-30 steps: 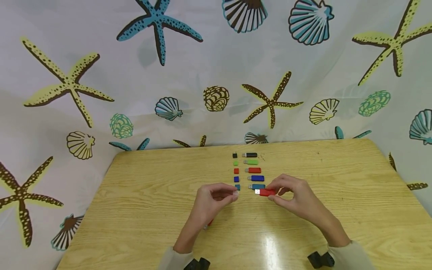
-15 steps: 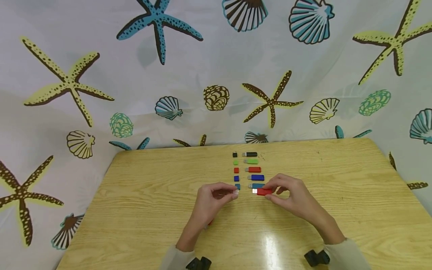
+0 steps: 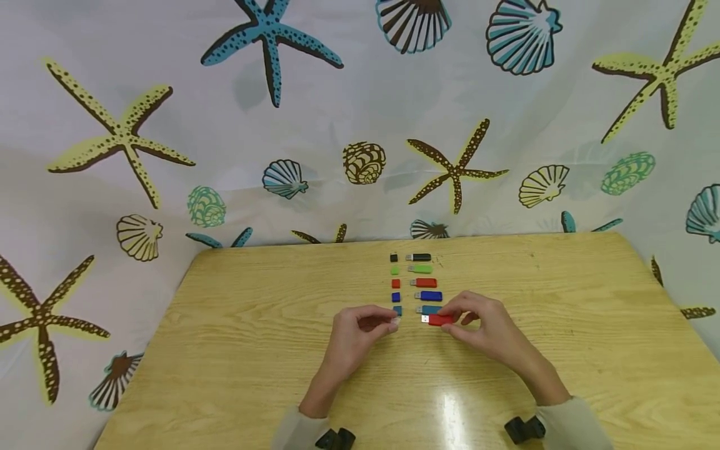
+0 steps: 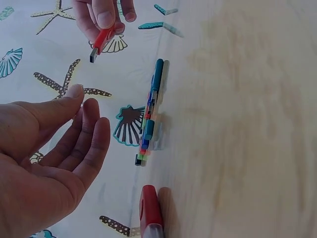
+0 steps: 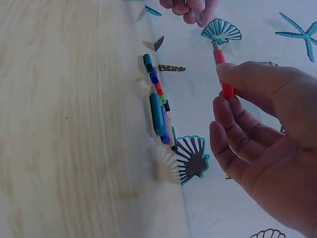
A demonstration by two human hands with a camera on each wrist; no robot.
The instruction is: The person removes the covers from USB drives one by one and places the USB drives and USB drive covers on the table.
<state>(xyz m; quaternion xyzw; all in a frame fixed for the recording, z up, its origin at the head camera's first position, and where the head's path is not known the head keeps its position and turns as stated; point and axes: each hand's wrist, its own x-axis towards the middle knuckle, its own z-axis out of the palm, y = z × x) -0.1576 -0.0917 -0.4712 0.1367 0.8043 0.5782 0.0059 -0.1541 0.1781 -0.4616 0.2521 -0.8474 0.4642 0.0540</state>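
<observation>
Between thumb and fingertips, my left hand point(image 3: 354, 334) pinches a small clear cap point(image 3: 395, 320), mostly hidden by the fingers. Facing it, my right hand point(image 3: 486, 322) pinches a red USB flash drive point(image 3: 437, 320) by its body, with the bare metal plug pointing left toward the cap. A gap separates the two pieces. Both hands are raised off the table; in the right wrist view the red drive point(image 5: 226, 87) is gripped between thumb and fingers. Just beyond the hands lie a teal cap point(image 3: 397, 310) and a teal USB drive point(image 3: 428, 310).
Caps in black, green, red point(image 3: 396, 284) and blue form a column on the wooden table point(image 3: 253, 337). Uncapped drives in matching colours, such as the blue drive point(image 3: 430, 295), lie right of them. Another red drive point(image 4: 150, 206) lies nearer, below the left hand. A patterned cloth point(image 3: 315, 125) hangs behind.
My right hand has moved slightly left with the red USB flash drive, narrowing the gap to the clear cap. The left hand stays nearly in place, and the view has shifted a little.
</observation>
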